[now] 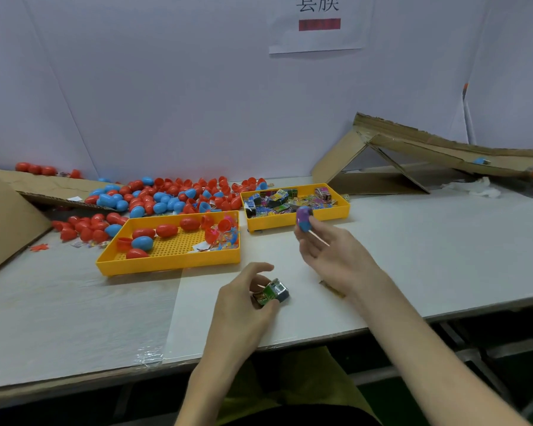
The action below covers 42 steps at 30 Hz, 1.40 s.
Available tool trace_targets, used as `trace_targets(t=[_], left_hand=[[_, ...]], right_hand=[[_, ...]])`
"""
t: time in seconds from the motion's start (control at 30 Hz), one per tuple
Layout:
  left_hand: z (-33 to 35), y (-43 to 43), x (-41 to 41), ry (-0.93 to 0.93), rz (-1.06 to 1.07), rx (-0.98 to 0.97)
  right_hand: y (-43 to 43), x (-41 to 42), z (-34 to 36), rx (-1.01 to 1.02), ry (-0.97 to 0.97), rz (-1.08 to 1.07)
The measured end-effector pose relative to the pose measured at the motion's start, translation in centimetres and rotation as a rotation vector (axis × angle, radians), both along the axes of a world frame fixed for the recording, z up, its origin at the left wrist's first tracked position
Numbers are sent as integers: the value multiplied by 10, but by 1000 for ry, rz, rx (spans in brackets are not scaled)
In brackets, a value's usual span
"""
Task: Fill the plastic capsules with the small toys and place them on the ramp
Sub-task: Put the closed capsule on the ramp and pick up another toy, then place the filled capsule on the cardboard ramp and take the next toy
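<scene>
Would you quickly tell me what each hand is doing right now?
Left hand: holds a toy packet.
Right hand: blurred capsule at fingertips; grip cannot be told.

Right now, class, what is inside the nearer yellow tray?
In the nearer yellow tray: closed red capsules, one blue capsule, open red halves and a heap of small toys. Anything under the heap or within closed capsules is hidden.
</scene>
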<state>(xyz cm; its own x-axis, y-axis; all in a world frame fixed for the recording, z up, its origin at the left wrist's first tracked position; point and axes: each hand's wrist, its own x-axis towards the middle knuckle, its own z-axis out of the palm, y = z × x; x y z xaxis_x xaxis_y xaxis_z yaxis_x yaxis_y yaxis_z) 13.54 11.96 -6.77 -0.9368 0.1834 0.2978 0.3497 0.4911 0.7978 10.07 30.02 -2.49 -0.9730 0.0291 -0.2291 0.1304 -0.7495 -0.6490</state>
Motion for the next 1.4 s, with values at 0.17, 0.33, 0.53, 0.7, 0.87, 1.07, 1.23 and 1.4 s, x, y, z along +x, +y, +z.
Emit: trace_targets(t=[0.17,0.33,0.53,0.7,0.87,1.07,1.23,1.4], left_hand=[[0,-1,-1,-18,9,45],[1,-2,0,-46,5,46],[0,-2,-1,-25,0,79],[-1,0,0,4,-11,125],[0,-1,1,-1,-11,126],[3,-1,2,-5,-8,125],[3,-1,2,-18,-5,109],[2,0,2,-19,4,93]], right_hand=[[64,-76,90,115,192,-301],[77,-78,84,634,59,-335],[5,5,1,1180,225,16],[-42,32,-36,1538,196,-62],[-36,38,-43,1390,250,-161],[-33,36,-45,1350,274,-140],[-33,36,-44,1328,242,-132],[-32,36,-42,1306,233,-125]])
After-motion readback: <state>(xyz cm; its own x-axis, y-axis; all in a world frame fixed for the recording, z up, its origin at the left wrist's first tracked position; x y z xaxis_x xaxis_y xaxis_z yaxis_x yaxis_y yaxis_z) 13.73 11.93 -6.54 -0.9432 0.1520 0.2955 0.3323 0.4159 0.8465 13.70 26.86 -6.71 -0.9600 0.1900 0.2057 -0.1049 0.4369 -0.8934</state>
